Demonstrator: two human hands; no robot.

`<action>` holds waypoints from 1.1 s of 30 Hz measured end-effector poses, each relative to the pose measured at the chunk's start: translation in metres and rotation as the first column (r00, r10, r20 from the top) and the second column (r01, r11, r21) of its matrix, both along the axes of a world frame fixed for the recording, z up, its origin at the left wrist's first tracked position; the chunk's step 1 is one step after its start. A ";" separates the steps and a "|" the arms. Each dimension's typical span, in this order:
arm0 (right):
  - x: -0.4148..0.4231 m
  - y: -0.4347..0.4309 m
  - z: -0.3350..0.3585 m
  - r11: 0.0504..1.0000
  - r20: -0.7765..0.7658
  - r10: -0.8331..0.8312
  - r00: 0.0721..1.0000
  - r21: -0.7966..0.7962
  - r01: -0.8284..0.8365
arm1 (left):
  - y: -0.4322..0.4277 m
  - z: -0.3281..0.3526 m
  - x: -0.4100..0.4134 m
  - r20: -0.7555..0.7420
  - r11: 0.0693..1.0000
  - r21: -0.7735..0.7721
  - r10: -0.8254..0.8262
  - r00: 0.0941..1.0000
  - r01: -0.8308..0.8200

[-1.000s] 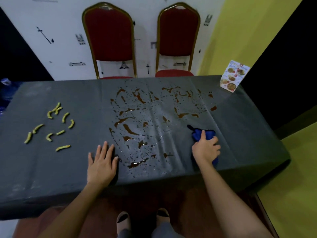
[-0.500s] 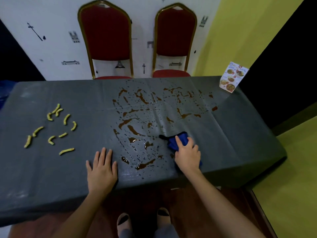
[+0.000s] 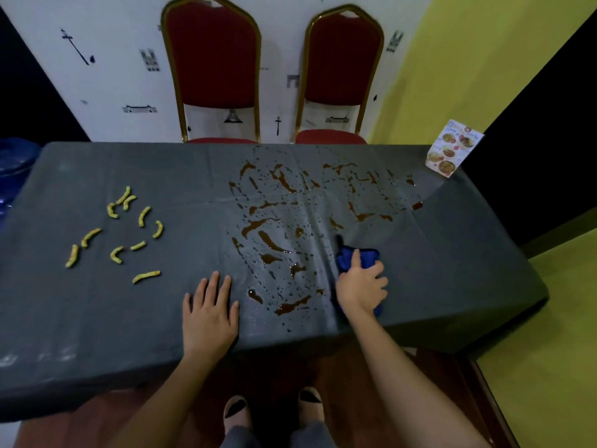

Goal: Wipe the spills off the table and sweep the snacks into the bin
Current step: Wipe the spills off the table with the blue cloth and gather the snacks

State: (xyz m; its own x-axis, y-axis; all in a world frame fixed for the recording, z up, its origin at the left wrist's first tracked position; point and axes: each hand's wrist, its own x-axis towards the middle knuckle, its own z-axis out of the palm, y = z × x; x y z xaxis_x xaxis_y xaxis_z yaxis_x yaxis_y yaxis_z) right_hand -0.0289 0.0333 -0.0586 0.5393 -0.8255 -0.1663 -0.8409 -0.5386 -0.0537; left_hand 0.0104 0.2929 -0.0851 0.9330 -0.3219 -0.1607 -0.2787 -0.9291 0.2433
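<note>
A dark grey table (image 3: 452, 253) carries brown liquid spills (image 3: 290, 218) across its middle and right. Several yellow curled snacks (image 3: 129, 231) lie scattered on its left part. My right hand (image 3: 361, 286) presses a blue cloth (image 3: 352, 257) onto the table at the right edge of the spills, fingers curled over it. My left hand (image 3: 210, 312) lies flat on the table near the front edge, fingers apart, holding nothing. A brown streak (image 3: 292, 306) sits between my two hands.
Two red chairs (image 3: 213, 66) with gold frames stand behind the table against a white wall. A printed menu card (image 3: 452, 150) stands at the far right corner. A blue container (image 3: 14, 166) shows at the far left edge. My feet are below the front edge.
My right hand slid the blue cloth leftward into the spills, then back to the right. The left hand stayed flat in place.
</note>
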 end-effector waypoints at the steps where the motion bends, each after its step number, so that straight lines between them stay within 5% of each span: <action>1: 0.001 0.016 0.001 0.998 -0.009 0.064 0.998 -0.007 -0.064 | 0.002 -0.001 0.001 0.001 1.000 0.003 0.001 1.000 -0.001; 8: -0.019 0.063 0.000 0.913 -0.036 0.409 0.912 0.028 -0.408 | 0.005 -0.003 -0.001 0.006 1.000 0.024 -0.007 1.000 0.006; 20: -0.035 -0.013 0.004 0.991 -0.034 -0.135 0.990 -0.020 0.135 | 0.012 0.003 0.015 0.039 0.991 0.033 -0.128 0.991 0.127; 30: -0.033 0.112 0.003 0.913 -0.041 0.407 0.912 -0.016 -0.408 | 0.023 0.001 0.014 0.027 0.993 0.014 -0.117 0.993 0.117; 33: -0.038 0.093 0.004 0.899 0.009 0.438 0.899 0.007 -0.438 | 0.019 -0.001 0.011 0.044 0.993 0.025 -0.120 0.992 0.119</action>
State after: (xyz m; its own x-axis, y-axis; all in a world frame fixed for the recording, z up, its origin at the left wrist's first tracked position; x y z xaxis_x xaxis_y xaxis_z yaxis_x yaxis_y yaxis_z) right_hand -0.0666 0.1259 -0.0551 0.8472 -0.5042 -0.1676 -0.5198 -0.8519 -0.0647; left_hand 0.0218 0.3118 -0.0863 0.8944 -0.4285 -0.1278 -0.3984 -0.8934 0.2076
